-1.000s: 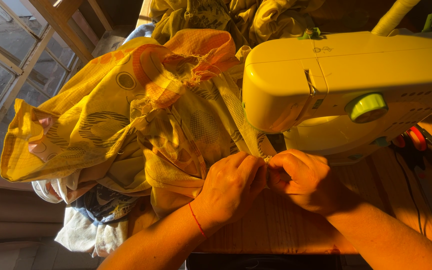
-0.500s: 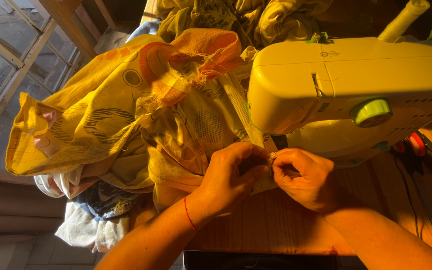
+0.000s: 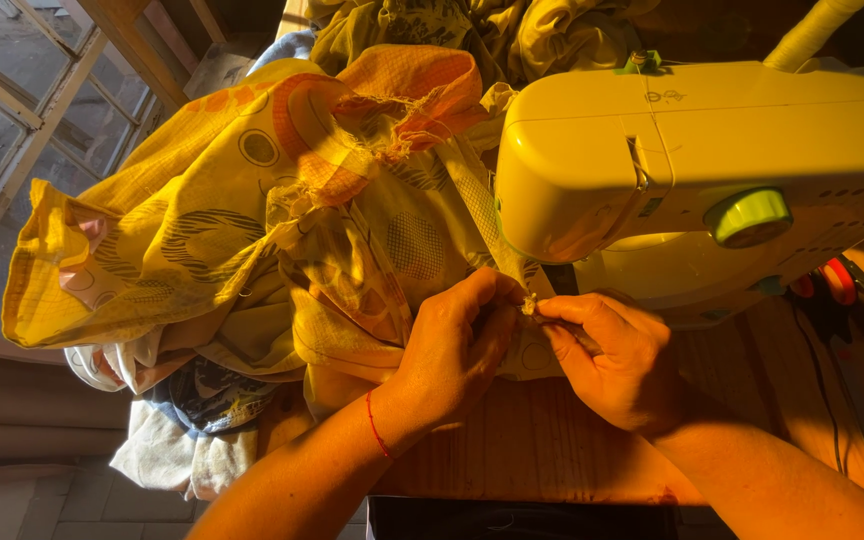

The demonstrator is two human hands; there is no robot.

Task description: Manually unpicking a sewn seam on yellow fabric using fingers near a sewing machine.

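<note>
A big heap of yellow patterned cloth [image 3: 252,220] with an orange frayed part lies left of a pale sewing machine [image 3: 692,160] on a wooden table [image 3: 552,450]. My left hand [image 3: 452,350], with a red thread on the wrist, pinches the cloth's edge just under the machine's head. My right hand [image 3: 612,355] meets it fingertip to fingertip and pinches the same edge. The needle area is mostly hidden behind my fingers.
A green dial [image 3: 749,216] sits on the machine's front. Scissors with red handles [image 3: 857,290] lie on the table at the right. More cloth [image 3: 472,30] is piled behind. A window frame [image 3: 42,90] is at the left, and white and blue fabric [image 3: 182,430] hangs below the heap.
Both hands have shifted slightly and now pinch the cloth edge together at the fingertips. The view has drifted a little; the cloth heap stays put.
</note>
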